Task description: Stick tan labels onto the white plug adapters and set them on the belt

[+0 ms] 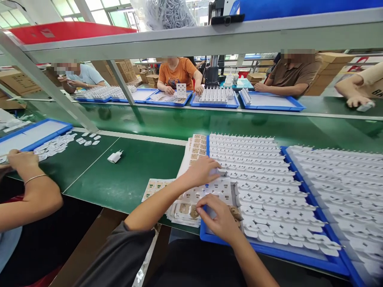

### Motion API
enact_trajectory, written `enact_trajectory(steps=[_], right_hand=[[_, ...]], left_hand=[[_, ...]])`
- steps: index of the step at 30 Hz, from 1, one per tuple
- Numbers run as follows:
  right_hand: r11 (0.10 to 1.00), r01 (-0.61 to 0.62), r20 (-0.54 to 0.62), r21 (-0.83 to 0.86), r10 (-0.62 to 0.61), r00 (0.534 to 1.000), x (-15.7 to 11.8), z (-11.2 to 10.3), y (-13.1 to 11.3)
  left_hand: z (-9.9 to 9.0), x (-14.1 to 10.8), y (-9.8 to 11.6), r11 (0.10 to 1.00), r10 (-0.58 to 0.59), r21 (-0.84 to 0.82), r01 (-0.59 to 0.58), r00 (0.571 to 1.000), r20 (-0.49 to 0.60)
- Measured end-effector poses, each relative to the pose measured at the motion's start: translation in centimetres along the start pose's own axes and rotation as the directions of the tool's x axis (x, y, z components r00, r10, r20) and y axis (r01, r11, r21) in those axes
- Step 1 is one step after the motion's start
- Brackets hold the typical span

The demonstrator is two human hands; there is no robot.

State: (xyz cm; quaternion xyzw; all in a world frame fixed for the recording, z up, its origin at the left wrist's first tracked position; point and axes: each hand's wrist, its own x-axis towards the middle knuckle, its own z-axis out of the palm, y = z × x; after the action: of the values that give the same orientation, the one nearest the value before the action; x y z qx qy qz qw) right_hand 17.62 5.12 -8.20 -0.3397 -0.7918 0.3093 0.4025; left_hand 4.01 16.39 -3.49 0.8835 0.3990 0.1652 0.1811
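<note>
My left hand (pixel 203 171) reaches over the left edge of a blue tray (pixel 329 261), its fingers apart and slightly blurred beside the nearest white charger plugs (pixel 254 175). The plugs stand in close rows, pins towards the far side. Below it, my right hand (pixel 220 217) pinches a small brownish label (pixel 194 211) between thumb and forefinger, over a stack of sticker sheets. The top white sheet (pixel 221 189) has small printed marks and lies partly under my left forearm. More brown-backed sheets (pixel 197 147) lie along the tray's left side.
One white plug (pixel 114 156) lies alone on the green table (pixel 128 179). A second tray of plugs (pixel 344 179) adjoins on the right. At left, a co-worker's arm (pixel 38 191) is near scattered white pieces (pixel 56 145). Other people sit across, behind a metal frame (pixel 179 44).
</note>
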Motion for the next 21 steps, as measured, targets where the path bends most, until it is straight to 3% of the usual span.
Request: enact_trajectory(steps=[4,7,14,16,18,19,21], right_hand=[[1.0,0.0,0.007,0.027,0.0,1.0,-0.2,-0.1,-0.3],[1.0,-0.008,-0.011,0.021,0.008,1.0,-0.4,-0.1,-0.1],[0.999,-0.028,-0.075,0.018,0.029,0.997,-0.5,-0.2,0.0],[0.999,-0.028,-0.097,0.021,0.03,0.995,-0.5,-0.4,-0.1],[0.999,-0.028,-0.13,0.036,0.032,0.991,-0.5,-0.5,-0.2],[0.998,-0.032,-0.155,0.048,0.039,0.987,-0.5,-0.6,-0.1],[0.995,-0.064,-0.218,0.08,0.08,0.973,-0.5,-0.7,0.1]], left_hand=[[3.2,3.4,2.3,0.949,0.151,0.276,-0.149,0.988,0.014],[4.5,4.4,3.1,0.944,0.165,0.29,-0.157,0.986,-0.001],[3.7,3.3,2.7,0.961,0.173,0.232,-0.154,0.983,-0.065],[3.0,2.5,2.2,0.987,0.123,0.119,-0.105,0.981,-0.153],[2.2,1.4,1.6,0.989,-0.009,-0.142,-0.029,0.966,-0.26],[1.9,0.8,1.3,0.952,-0.104,-0.306,0.01,0.95,-0.295],[1.4,-0.6,0.8,0.787,-0.294,-0.615,0.056,0.909,-0.294]])
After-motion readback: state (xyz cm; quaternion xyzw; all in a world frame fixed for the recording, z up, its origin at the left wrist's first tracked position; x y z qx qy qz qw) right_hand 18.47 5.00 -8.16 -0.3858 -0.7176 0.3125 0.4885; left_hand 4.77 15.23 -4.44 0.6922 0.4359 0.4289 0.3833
